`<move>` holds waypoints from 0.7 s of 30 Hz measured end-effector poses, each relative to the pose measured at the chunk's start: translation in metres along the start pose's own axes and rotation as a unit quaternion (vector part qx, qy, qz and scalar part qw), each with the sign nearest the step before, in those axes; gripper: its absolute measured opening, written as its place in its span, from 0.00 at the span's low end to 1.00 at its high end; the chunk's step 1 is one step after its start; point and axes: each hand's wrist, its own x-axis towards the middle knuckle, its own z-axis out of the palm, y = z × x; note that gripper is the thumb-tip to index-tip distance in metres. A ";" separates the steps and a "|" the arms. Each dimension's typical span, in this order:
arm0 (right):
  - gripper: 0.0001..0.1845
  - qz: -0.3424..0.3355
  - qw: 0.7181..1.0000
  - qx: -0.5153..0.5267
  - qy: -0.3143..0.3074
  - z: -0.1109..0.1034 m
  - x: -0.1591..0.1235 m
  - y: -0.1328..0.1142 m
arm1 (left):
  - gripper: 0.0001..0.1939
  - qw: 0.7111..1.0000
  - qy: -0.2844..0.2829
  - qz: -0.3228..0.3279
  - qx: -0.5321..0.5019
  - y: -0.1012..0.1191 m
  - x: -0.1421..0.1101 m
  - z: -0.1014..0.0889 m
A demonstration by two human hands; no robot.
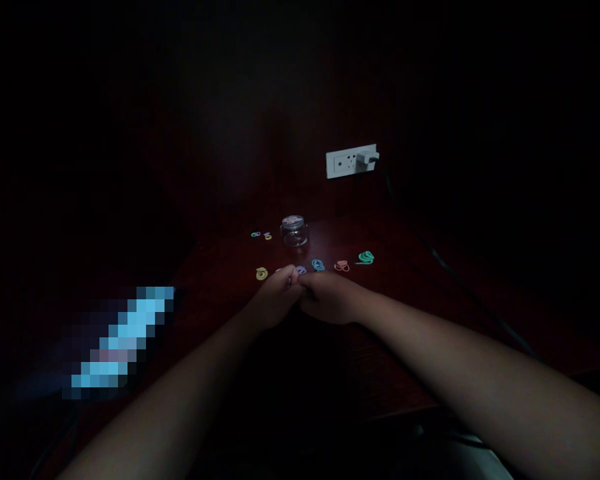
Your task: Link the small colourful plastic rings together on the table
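Dark scene, 2 bare hands together over a dark red-brown table (395, 277), roughly mid-view. Left hand (279, 299) and right hand (331, 297) meet at the fingers, both curled in, thumb sides close. Finger gap looks narrow on each; whether anything is pinched between them, cannot tell, too dark and small.

Row of 6 small coloured loop piles lies on the table just beyond the hands. Left to right: yellow pile (262, 274); pink pile (279, 271), mostly hidden behind the left hand; purple pile (301, 270), partly covered by the hands; blue pile (318, 265); salmon pile (342, 266); green pile (365, 257), at the right end, with a tail sticking out leftward. Purple and pink are nearest the fingers; contact unclear.

Clear jar (294, 233) stands upright behind the row, lid (293, 221) on, pattern on lid unreadable. Left of the jar, 2 little loop clusters: blue-green cluster (256, 234) and purple-yellow cluster (267, 235), near each other.

On the wall behind, white socket plate (347, 163), white plug (366, 159) in its right side. Dark cable (443, 262) runs down the right of the table. Far left: bright blue pixelated patch (135, 327), content unreadable.
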 end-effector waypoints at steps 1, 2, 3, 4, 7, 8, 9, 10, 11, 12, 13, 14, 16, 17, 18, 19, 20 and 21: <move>0.10 0.005 1.000 -0.001 -0.001 0.000 0.000 -0.001 | 0.05 1.000 -0.001 -0.001 -0.001 0.000 0.000 0.000; 0.10 0.009 1.000 -0.001 0.000 -0.001 0.000 -0.001 | 0.05 1.000 -0.001 -0.001 -0.002 0.000 0.000 0.000; 0.10 0.011 1.000 -0.002 0.001 -0.001 0.000 -0.001 | 0.06 1.000 -0.003 0.000 -0.005 0.000 -0.001 0.000; 0.10 0.012 1.000 -0.003 0.001 -0.001 0.000 -0.002 | 0.06 1.000 -0.004 0.001 -0.010 -0.001 -0.001 0.000; 0.10 0.007 1.000 -0.005 0.001 -0.001 0.000 -0.001 | 0.05 1.000 -0.003 0.006 -0.020 -0.002 -0.001 0.001; 0.10 0.005 1.000 -0.006 0.003 0.000 0.000 -0.001 | 0.05 1.000 -0.002 0.006 -0.020 -0.002 -0.001 0.001; 0.10 0.003 1.000 -0.006 0.003 0.000 0.000 -0.001 | 0.05 1.000 -0.002 0.006 -0.018 -0.002 -0.001 0.001; 0.10 0.003 1.000 -0.007 0.003 0.000 0.000 -0.001 | 0.05 1.000 -0.002 0.006 -0.015 -0.002 -0.001 0.001; 0.10 0.003 1.000 -0.007 0.003 0.000 0.000 0.000 | 0.05 1.000 -0.002 0.005 -0.013 -0.002 -0.001 0.001; 0.10 0.004 1.000 -0.007 0.002 0.000 0.000 0.000 | 0.05 1.000 -0.002 0.005 -0.011 -0.002 0.000 0.001; 0.10 0.004 1.000 -0.008 0.001 0.000 0.000 0.000 | 0.05 1.000 -0.003 0.004 -0.009 -0.002 0.000 0.001; 0.10 0.005 1.000 -0.010 0.001 0.000 0.000 0.000 | 0.05 1.000 -0.003 0.004 -0.009 -0.002 0.000 0.001; 0.10 0.004 1.000 -0.012 0.003 0.000 0.000 0.000 | 0.05 1.000 -0.003 0.003 -0.009 -0.001 0.000 0.001; 0.10 0.004 1.000 -0.013 0.004 0.000 0.001 0.000 | 0.05 1.000 -0.003 0.004 -0.009 -0.001 -0.001 0.001; 0.10 0.003 1.000 -0.013 0.004 0.000 0.001 0.000 | 0.05 1.000 -0.003 0.004 -0.010 -0.001 -0.001 0.001; 0.10 0.001 1.000 -0.013 0.003 0.000 0.001 0.000 | 0.05 1.000 -0.004 0.004 -0.010 -0.001 -0.001 0.001; 0.10 -0.001 1.000 -0.013 0.003 0.000 0.001 0.000 | 0.05 1.000 -0.004 0.003 -0.010 -0.001 -0.001 0.001; 0.10 -0.003 1.000 -0.012 0.003 0.000 0.002 0.000 | 0.05 1.000 -0.004 0.003 -0.010 -0.002 -0.001 0.001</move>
